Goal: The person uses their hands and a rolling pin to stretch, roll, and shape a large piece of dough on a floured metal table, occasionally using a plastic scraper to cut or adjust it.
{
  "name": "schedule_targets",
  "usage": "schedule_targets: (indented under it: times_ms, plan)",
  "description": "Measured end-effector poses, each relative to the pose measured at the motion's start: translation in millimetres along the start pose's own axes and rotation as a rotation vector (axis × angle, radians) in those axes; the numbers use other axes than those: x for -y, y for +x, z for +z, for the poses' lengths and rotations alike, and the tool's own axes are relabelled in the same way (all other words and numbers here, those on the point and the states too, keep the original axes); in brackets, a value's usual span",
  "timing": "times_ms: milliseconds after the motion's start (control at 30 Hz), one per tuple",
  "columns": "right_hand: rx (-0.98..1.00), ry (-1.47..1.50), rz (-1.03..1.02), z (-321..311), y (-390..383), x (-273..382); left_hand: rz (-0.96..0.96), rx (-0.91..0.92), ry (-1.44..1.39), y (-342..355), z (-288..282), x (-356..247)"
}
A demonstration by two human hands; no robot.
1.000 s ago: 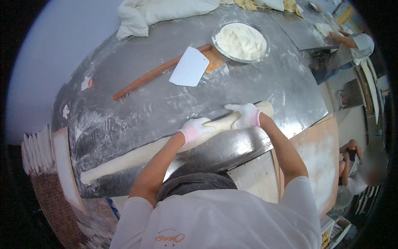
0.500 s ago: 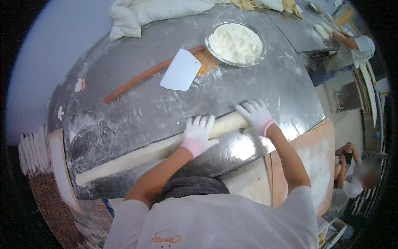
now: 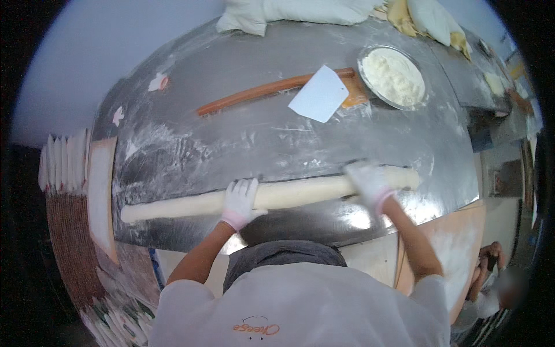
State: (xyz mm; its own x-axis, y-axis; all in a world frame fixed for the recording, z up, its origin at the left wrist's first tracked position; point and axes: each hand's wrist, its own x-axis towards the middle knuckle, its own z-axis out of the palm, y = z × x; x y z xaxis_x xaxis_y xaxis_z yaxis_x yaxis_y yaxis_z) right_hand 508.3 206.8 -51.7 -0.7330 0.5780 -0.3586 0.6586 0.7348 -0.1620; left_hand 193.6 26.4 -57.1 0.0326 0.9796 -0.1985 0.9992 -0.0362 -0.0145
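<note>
A long pale dough rope [image 3: 300,189] lies crosswise along the near part of the floured metal table [image 3: 277,139]. My left hand [image 3: 240,202], in a white glove with pink cuff, lies on the middle-left of the rope, fingers stretched over it and thumb apart, open. My right hand [image 3: 368,183], gloved alike and blurred by motion, is on the rope nearer its right end, fingers stretched out, open. Beyond them lie a long wooden stick [image 3: 243,101], a white flat scraper [image 3: 318,95] over an orange piece [image 3: 355,87], and a steel bowl of flour [image 3: 392,78].
White and yellow cloths [image 3: 295,11] lie along the back edge. Stacked sacks [image 3: 60,162] and a board [image 3: 101,191] are at the left. A wooden board [image 3: 445,243] is below right. One co-worker [image 3: 488,289] sits at lower right; another's arm [image 3: 519,104] shows at far right.
My hands have gone from gripping the dough to lying stretched over it, and the rope's right part looks longer and smoother. The whole view has turned and shifted.
</note>
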Motion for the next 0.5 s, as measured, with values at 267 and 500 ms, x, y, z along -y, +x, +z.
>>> schedule_targets:
  times_ms: [267,500]
  plan:
    - [-0.144,-0.005,-0.308,41,69,127,-0.075,-0.071,0.036,-69,-5,103]
    - [-0.341,-0.015,-0.307,49,102,226,-0.048,0.004,-0.020,-94,-4,152]
